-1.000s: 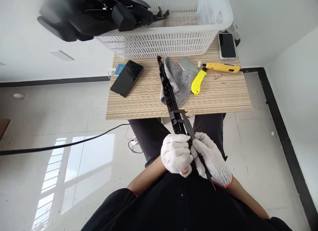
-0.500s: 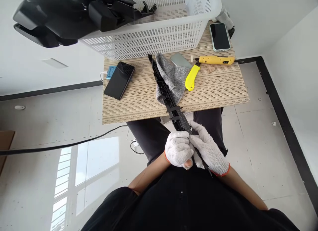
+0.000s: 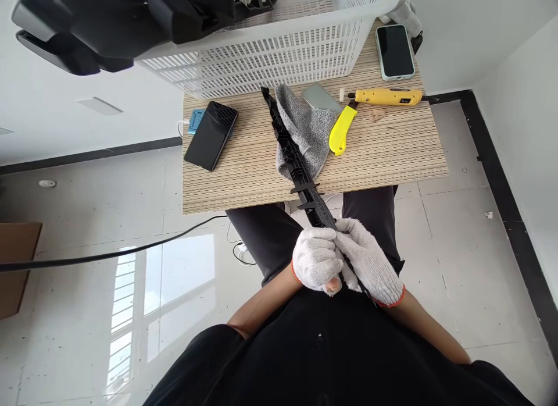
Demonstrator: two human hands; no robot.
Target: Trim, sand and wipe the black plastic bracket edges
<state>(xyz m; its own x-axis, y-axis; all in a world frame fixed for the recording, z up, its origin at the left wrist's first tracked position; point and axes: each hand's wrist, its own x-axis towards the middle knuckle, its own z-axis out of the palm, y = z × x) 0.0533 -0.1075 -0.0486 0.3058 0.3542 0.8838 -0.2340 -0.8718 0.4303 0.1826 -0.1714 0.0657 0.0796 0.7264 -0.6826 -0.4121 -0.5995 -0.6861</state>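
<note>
The left hand [image 3: 317,259] gripped the long black part [image 3: 290,150], which lay across the gray cloth [image 3: 307,130] on the wood-grain desk [image 3: 253,161]; the right hand [image 3: 370,263] held the caliper [image 3: 320,208] above glossy floor tiles [image 3: 183,330].

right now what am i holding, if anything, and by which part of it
Your left hand grips the black strip by its near end; your right hand holds the caliper by its beam. The gloves hide the exact finger contact.
</note>
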